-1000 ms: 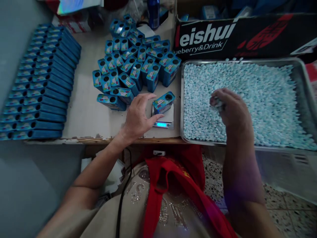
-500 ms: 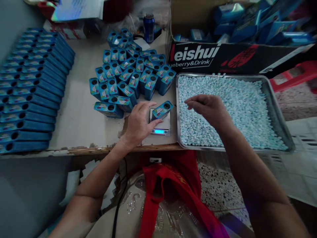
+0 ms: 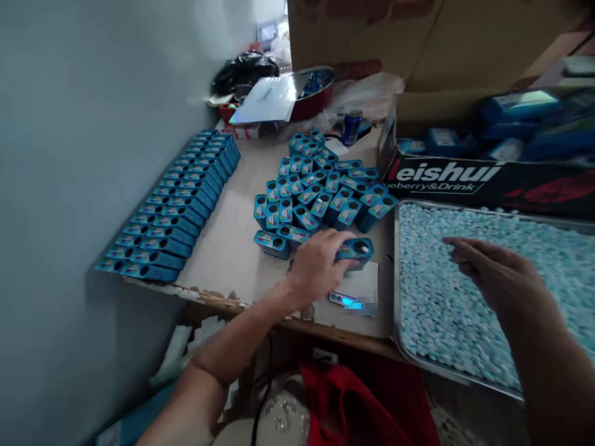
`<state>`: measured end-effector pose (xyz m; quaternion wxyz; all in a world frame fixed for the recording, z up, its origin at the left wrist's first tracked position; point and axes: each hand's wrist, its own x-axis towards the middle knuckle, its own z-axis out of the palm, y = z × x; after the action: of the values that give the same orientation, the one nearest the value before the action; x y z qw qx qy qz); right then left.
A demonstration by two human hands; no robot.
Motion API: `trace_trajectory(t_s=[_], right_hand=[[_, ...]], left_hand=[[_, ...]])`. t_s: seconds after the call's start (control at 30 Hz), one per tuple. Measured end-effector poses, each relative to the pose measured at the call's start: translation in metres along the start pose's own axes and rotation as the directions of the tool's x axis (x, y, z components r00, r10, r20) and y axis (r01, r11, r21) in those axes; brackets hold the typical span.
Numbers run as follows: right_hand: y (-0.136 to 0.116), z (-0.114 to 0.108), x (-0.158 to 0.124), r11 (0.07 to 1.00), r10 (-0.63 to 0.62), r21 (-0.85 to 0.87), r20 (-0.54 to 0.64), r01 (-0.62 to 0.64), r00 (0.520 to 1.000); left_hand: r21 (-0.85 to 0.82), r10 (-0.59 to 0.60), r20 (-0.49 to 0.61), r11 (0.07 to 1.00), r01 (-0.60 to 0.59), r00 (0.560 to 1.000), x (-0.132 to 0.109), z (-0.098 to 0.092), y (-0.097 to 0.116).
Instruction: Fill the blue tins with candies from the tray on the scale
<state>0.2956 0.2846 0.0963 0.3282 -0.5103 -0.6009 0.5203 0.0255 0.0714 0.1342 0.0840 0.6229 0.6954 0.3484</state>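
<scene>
My left hand (image 3: 318, 266) is wrapped round a blue box (image 3: 357, 249), with a white candy at the box's round hole. Under and in front of it lies a small scale (image 3: 367, 279) with a lit blue display. Over the metal tray (image 3: 398, 272) of pale blue candies (image 3: 437, 297), my right hand (image 3: 493, 266) has its fingertips pressed together; anything between them is too small to make out. Upright blue boxes (image 3: 286, 209) with round holes cluster beyond my left hand.
Rows of blue boxes (image 3: 170, 229) stand at the left near the wall. Behind the tray is a black carton (image 3: 441, 179) with more blue boxes in it. A blue can (image 3: 352, 128) and a red basin (image 3: 316, 102) are at the back.
The view has swung left and up. My left hand has closed round the blue box and lifted it off the scale. My right hand remains above the candies.
</scene>
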Motion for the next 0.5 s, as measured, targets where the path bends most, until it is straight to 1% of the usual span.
trace_trajectory(t_s=[0.03, 0.1, 0.17, 0.2, 0.27, 0.3, 0.33, 0.37, 0.43, 0.47, 0.5], right_hand=[[0.011, -0.005, 0.005, 1.0, 0.027, 0.013, -0.031, -0.026, 0.999], [0.025, -0.012, 0.007, 0.999, 0.021, -0.037, -0.035, -0.023, 0.999], [0.029, -0.014, 0.003, 0.982, -0.04, -0.186, -0.03, 0.034, 0.999], [0.028, -0.013, 0.001, 0.954, -0.087, -0.292, -0.036, 0.073, 0.996], [0.026, -0.013, -0.003, 0.858, -0.187, -0.494, -0.042, 0.142, 0.982], [0.027, -0.015, -0.004, 0.812, -0.216, -0.562, -0.037, 0.158, 0.976], [0.028, -0.017, -0.005, 0.782, -0.226, -0.602, -0.03, 0.163, 0.974], [0.031, -0.02, -0.005, 0.771, -0.22, -0.616, -0.02, 0.161, 0.975], [0.041, -0.028, -0.005, 0.768, -0.206, -0.623, -0.021, 0.148, 0.978], [0.047, -0.031, -0.005, 0.752, -0.226, -0.641, -0.027, 0.157, 0.974], [0.051, -0.034, -0.006, 0.711, -0.275, -0.682, -0.049, 0.169, 0.96]], left_hand=[[-0.013, 0.009, -0.036, 1.0, -0.01, 0.999, 0.002, -0.012, -0.006], [-0.025, 0.035, -0.095, 0.999, -0.037, 0.995, 0.009, -0.033, -0.018], [-0.015, 0.067, -0.125, 0.997, -0.069, 0.99, 0.018, -0.046, -0.027], [-0.007, 0.081, -0.132, 0.997, -0.083, 0.988, 0.021, -0.05, -0.029], [0.007, 0.096, -0.135, 0.995, -0.096, 0.986, 0.026, -0.058, -0.027], [0.013, 0.099, -0.133, 0.995, -0.098, 0.986, 0.027, -0.062, -0.023], [0.019, 0.099, -0.129, 0.995, -0.098, 0.987, 0.027, -0.068, -0.018], [0.024, 0.098, -0.127, 0.995, -0.095, 0.987, 0.026, -0.075, -0.014], [0.036, 0.079, -0.131, 0.997, -0.075, 0.988, 0.026, -0.092, -0.009], [0.046, 0.06, -0.143, 0.997, -0.054, 0.988, 0.026, -0.102, -0.012], [0.06, 0.035, -0.164, 0.998, -0.025, 0.986, 0.028, -0.114, -0.018]])
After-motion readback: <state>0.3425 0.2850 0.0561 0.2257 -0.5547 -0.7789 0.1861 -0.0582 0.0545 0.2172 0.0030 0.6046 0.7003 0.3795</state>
